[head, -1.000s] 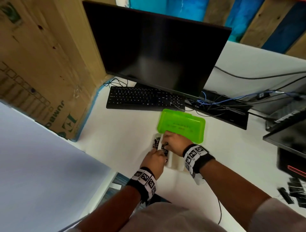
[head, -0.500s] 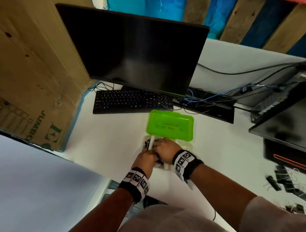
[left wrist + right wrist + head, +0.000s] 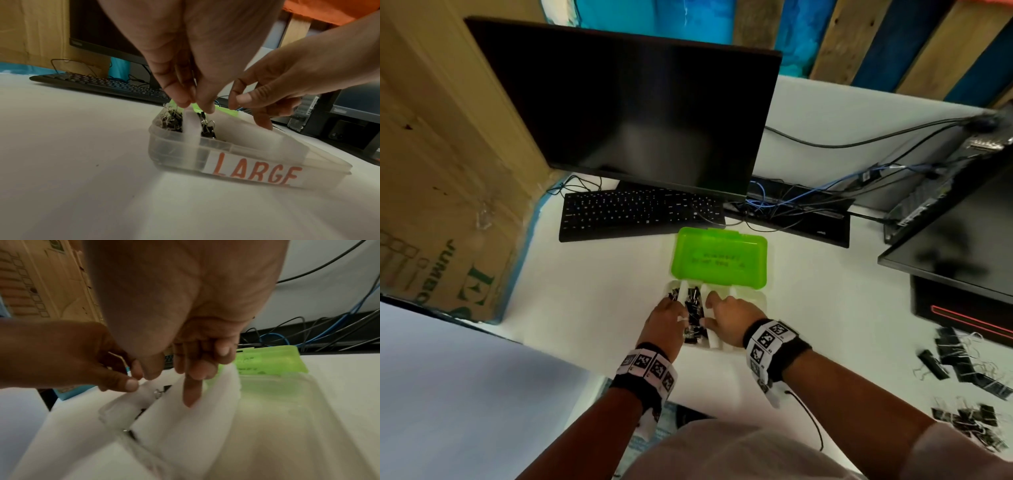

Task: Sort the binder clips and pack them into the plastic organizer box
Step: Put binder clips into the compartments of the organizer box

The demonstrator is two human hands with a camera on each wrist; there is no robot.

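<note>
Two white dividers [image 3: 714, 337] split the clear organizer box [image 3: 236, 155]; the left hand [image 3: 666, 322] pinches one, the right hand [image 3: 729, 317] rests an extended fingertip against the other. Binder clips [image 3: 693, 310] lie between, green lid [image 3: 719, 257] open behind, keyboard [image 3: 640, 214] beyond, loose clips [image 3: 962, 366] far right

Dim, soft indoor light; wrist views blurred, edges warped.
</note>
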